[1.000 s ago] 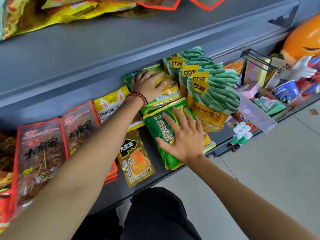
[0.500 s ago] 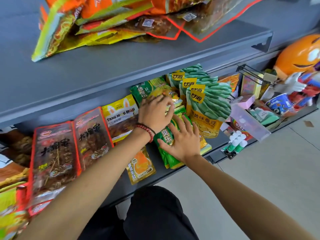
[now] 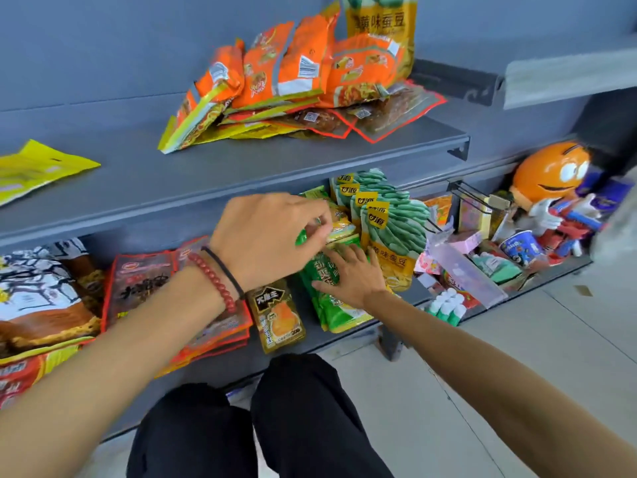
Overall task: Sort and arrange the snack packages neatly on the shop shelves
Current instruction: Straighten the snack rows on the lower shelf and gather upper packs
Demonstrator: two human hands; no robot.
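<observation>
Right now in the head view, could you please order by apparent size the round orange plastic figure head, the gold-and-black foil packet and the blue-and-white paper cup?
1. Round orange plastic figure head.
2. Gold-and-black foil packet, though it lies nearer the camera.
3. Blue-and-white paper cup, clearly smallest.
</observation>
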